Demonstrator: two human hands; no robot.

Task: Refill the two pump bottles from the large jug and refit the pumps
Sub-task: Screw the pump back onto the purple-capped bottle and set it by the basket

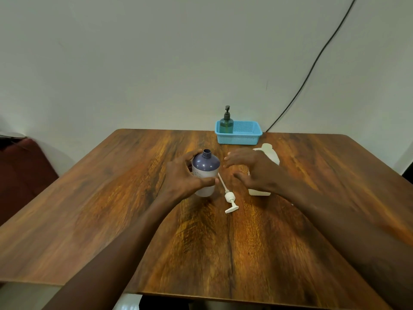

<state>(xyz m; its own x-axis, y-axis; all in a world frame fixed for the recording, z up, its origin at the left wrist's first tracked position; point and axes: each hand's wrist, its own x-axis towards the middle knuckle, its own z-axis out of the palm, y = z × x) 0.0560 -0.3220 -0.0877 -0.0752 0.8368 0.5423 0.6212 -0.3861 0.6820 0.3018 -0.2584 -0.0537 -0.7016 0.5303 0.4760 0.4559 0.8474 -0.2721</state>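
Note:
A purple-topped bottle with its neck open stands upright mid-table, and my left hand wraps around its body. Its white pump lies flat on the wood just to the right, tube pointing away from me. My right hand hovers with fingers spread between the bottle and the large translucent jug, partly hiding the jug and holding nothing. A green pump bottle with a dark pump fitted stands in the blue basket at the back.
The wooden table reaches the wall at the back. A black cable runs down the wall behind the basket. A dark red seat sits off the table's left side.

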